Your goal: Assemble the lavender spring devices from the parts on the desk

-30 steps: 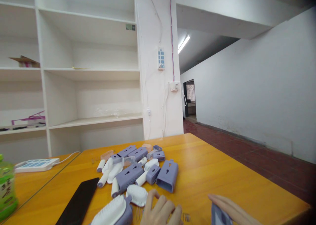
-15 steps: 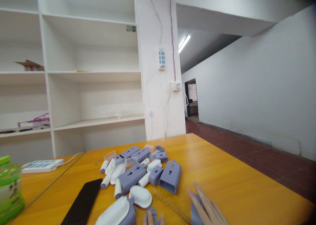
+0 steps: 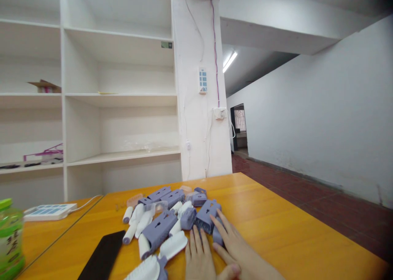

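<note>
My left hand (image 3: 200,253) lies palm down at the near edge of a pile of plastic parts, its fingers stretched out and touching the pile. My right hand (image 3: 235,241) is beside it, fingers spread, reaching around a small grey-purple plastic piece (image 3: 218,232); its fingertips touch a larger grey-purple hollow housing (image 3: 208,214). Left of my hands lie another slotted housing (image 3: 161,230), a white bristled oval pad (image 3: 173,245) and a white bristled brush head (image 3: 145,269) on a grey-purple base. White cylinders (image 3: 130,233) and clear plastic pieces (image 3: 161,206) are mixed in.
A black flat slab (image 3: 102,255) lies left of the pile on the orange wooden table (image 3: 276,231). Further left stand a green-lidded jar (image 3: 10,239) and a white power strip (image 3: 50,211). White shelves (image 3: 123,157) and a pillar (image 3: 199,149) rise behind the table.
Both hands have moved forward to the pile, the right one pushing the small grey-purple piece against the housing. The oval pad has tilted. The coil spring is out of sight. The view has tilted up slightly.
</note>
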`<act>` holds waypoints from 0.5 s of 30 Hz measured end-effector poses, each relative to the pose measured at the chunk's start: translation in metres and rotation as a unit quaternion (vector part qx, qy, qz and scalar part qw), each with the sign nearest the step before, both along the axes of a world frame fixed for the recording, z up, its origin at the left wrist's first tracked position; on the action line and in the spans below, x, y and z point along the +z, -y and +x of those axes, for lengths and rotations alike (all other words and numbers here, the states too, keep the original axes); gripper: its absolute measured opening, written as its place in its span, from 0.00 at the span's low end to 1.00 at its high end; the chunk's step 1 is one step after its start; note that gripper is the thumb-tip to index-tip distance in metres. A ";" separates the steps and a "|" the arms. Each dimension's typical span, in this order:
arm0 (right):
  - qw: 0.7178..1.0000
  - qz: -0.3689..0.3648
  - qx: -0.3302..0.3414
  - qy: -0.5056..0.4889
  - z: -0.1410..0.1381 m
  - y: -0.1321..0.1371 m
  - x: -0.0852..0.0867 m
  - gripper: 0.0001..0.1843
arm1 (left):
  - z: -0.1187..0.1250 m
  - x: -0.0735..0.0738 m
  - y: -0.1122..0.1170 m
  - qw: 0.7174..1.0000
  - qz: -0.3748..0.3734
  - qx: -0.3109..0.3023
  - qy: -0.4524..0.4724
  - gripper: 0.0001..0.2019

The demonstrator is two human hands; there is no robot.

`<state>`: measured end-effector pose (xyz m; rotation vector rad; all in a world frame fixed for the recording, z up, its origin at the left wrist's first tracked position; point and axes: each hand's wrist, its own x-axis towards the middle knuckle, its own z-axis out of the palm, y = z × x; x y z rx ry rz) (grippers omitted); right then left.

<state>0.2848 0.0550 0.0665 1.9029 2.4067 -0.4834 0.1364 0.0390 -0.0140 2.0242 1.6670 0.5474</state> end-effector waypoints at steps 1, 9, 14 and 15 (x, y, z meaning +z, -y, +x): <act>1.000 -0.001 0.004 -0.009 0.000 -0.004 0.000 0.38 | -0.002 0.004 -0.006 0.999 -0.037 -0.017 0.017 0.50; 0.998 0.059 -0.014 -0.027 0.010 -0.043 -0.022 0.39 | -0.003 0.016 -0.035 0.991 -0.062 -0.007 0.119 0.58; 0.989 0.128 -0.057 -0.039 0.009 -0.035 -0.019 0.50 | 0.012 0.041 0.004 0.992 -0.103 0.034 0.066 0.49; 0.985 0.157 -0.062 -0.044 0.010 -0.028 -0.016 0.50 | 0.013 0.049 0.013 0.991 -0.119 0.008 0.064 0.47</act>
